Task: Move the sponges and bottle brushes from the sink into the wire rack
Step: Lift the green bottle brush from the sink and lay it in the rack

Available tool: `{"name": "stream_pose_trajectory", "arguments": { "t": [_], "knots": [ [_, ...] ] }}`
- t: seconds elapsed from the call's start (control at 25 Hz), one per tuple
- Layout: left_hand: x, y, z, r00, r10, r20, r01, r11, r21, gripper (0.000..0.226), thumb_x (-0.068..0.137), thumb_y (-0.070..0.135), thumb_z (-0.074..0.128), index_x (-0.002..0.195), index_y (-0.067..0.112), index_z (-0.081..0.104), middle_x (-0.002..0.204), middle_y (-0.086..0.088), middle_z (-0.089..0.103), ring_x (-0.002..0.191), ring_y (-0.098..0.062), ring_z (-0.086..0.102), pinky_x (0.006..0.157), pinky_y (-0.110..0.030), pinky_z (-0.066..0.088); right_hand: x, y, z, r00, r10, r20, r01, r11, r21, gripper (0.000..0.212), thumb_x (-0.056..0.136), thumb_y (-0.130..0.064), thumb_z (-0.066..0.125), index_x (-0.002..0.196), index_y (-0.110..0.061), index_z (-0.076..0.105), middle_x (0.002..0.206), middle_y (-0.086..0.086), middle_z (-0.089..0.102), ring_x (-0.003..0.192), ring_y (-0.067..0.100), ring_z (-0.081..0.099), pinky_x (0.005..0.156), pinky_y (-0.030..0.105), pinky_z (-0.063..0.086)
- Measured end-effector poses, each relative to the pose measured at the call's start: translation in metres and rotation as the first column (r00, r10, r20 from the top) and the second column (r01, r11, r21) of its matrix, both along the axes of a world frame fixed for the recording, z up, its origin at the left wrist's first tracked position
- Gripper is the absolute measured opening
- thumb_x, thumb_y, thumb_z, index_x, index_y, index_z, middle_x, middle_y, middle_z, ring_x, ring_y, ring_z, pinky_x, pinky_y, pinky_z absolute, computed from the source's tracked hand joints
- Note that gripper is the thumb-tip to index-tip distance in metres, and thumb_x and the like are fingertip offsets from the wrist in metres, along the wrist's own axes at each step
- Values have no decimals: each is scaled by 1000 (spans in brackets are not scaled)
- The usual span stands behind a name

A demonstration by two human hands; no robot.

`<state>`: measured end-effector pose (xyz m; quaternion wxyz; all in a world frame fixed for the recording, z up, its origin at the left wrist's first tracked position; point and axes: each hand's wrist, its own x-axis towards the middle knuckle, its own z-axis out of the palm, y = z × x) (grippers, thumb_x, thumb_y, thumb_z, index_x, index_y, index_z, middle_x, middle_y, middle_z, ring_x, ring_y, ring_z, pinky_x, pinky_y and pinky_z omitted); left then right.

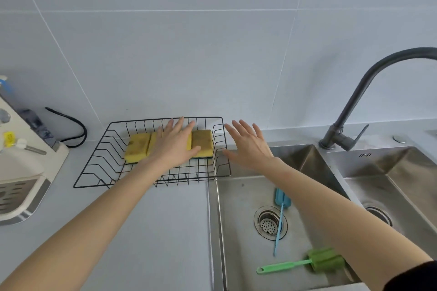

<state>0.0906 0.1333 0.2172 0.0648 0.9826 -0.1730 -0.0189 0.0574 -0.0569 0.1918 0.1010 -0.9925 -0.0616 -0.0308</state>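
Observation:
A black wire rack (94, 168) sits on the counter left of the sink (238, 217). Three yellow sponges lie side by side in it: the left sponge (137, 147), a middle one mostly hidden under my palm, and the right sponge (203, 143). My left hand (176, 146) lies flat on the sponges with fingers spread. My right hand (248, 145) hovers open beside the rack's right rim, holding nothing. In the sink lie a blue bottle brush (280, 217) across the drain and a green bottle brush (324, 260) near the front.
A dark faucet (354, 101) arches over the divider to a second basin (390, 196) on the right. At the left stand a cream appliance (26, 172) and a black cable (75, 125). The tiled wall is close behind the rack.

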Motion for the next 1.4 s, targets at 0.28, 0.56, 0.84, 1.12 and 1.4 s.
{"name": "stream_pose_trajectory", "arguments": {
  "t": [0.28, 0.56, 0.84, 1.12, 1.4],
  "knots": [
    [-33, -63, -12, 995, -93, -31, 92, 995, -41, 70, 87, 44, 48, 145, 21, 17, 157, -7, 14, 145, -26, 10, 118, -48, 13, -49, -59, -11, 995, -66, -71, 66, 998, -13, 67, 93, -38, 47, 148, -19, 15, 159, 5, 14, 148, 22, 5, 120, 42, -1],
    [-72, -121, -40, 972, -180, -150, 169, 982, -85, 69, 89, 39, 48, 146, 18, 16, 155, -7, 20, 142, -25, 20, 115, -41, 22, -82, -111, -36, 982, -84, -166, 80, 996, -28, 68, 91, -35, 48, 148, -19, 15, 158, 4, 15, 147, 21, 7, 120, 41, 0],
    [-94, -165, -97, 922, -173, -346, 144, 984, -106, 68, 88, 37, 50, 145, 17, 19, 153, -5, 26, 139, -25, 29, 114, -42, 28, -102, -151, -81, 956, -74, -285, 73, 997, -13, 68, 91, -38, 50, 148, -19, 18, 158, 5, 18, 147, 22, 12, 120, 41, 3],
    [-109, -197, -158, 851, -122, -511, 100, 992, -71, 63, 88, 35, 51, 143, 18, 24, 149, -7, 33, 135, -27, 34, 112, -42, 31, -117, -183, -132, 882, -29, -470, 18, 999, -28, 67, 92, -38, 48, 148, -18, 18, 157, 5, 19, 146, 22, 13, 120, 41, 6],
    [-125, -206, -213, 742, -43, -669, 51, 999, -8, 63, 86, 33, 52, 142, 16, 28, 143, -10, 39, 129, -29, 41, 105, -41, 37, -125, -195, -181, 775, 7, -632, -42, 998, -41, 67, 91, -34, 50, 147, -19, 18, 157, 6, 19, 146, 24, 13, 120, 43, 6]
  ]
}}
